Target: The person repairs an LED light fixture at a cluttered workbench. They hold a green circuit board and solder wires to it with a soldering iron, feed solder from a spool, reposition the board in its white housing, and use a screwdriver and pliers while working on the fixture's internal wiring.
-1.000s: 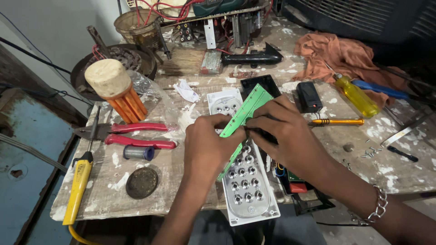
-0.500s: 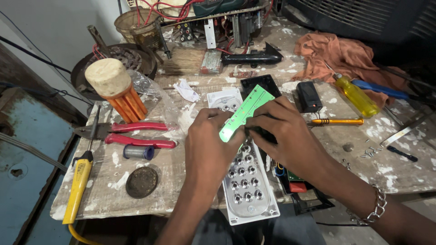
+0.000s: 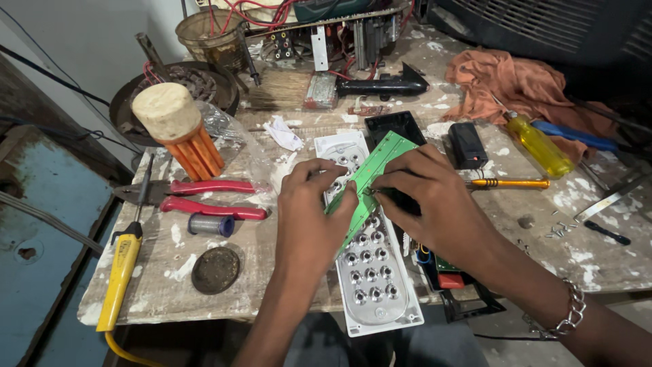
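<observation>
Your left hand [image 3: 309, 217] pinches the lower end of the green circuit board [image 3: 372, 175]; your right hand [image 3: 435, 204] grips its middle edge. The board's long axis slants from lower left to upper right, tilted up off the white reflector tray [image 3: 370, 285] beneath, which runs lengthwise away from you. The board is thin and rigid, the tray glossy plastic with dimpled cups. Red pliers [image 3: 204, 197] lie left on the paint-flecked desk [image 3: 598, 251].

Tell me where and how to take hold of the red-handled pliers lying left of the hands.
Grip the red-handled pliers across both red handles near their middle, coming from above. They lie flat on the table, handles side by side pointing right and jaws left, with open space around the handles.
</observation>
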Demonstrator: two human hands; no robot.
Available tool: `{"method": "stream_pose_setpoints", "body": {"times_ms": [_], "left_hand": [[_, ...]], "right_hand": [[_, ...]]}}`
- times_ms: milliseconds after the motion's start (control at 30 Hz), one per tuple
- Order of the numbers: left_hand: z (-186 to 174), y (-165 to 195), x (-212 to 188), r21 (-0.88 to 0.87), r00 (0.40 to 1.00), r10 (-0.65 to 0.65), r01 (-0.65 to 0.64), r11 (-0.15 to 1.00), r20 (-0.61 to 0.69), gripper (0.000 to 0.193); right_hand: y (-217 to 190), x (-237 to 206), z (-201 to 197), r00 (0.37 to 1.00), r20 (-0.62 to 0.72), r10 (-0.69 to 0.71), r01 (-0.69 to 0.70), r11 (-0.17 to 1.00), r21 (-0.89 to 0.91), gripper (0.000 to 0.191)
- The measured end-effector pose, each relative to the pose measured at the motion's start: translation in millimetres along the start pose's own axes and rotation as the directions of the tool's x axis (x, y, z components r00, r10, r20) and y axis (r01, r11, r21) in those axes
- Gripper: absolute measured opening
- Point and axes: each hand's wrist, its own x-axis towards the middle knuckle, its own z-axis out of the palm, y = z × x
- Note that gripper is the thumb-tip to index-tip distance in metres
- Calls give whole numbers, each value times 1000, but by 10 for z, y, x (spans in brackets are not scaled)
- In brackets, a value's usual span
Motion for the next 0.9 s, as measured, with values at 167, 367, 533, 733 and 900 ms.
{"method": "stream_pose_setpoints", "body": {"times_ms": [167, 367, 533, 733, 900], "left_hand": [[-65, 39, -35, -35, 1000, -8, 7, 999, -25, 28], [-212, 111, -103, -80, 994, 1, -10, 997, -108, 28], [-319, 130, -209, -34, 993, 9, -13, 999, -117, 29], [-322, 120, -301, -11, 985, 89, -92, 996, -149, 29], [-310, 109, -364, 5, 983, 115, -115, 993, -146, 28]], "right_hand": [[20, -1, -1, 999, -34, 7, -6, 1000, 31, 22], [18, -3, -54, 992, -91, 91, -83, 993, 88, 19], [46, 40, -159, 978, -67, 197, -184, 970, 156, 16], [100, 95, -290, 952, -26, 306, -301, 947, 110, 19], [87, 70, -296, 968, -15, 249, -246, 964, 100, 19]]}}
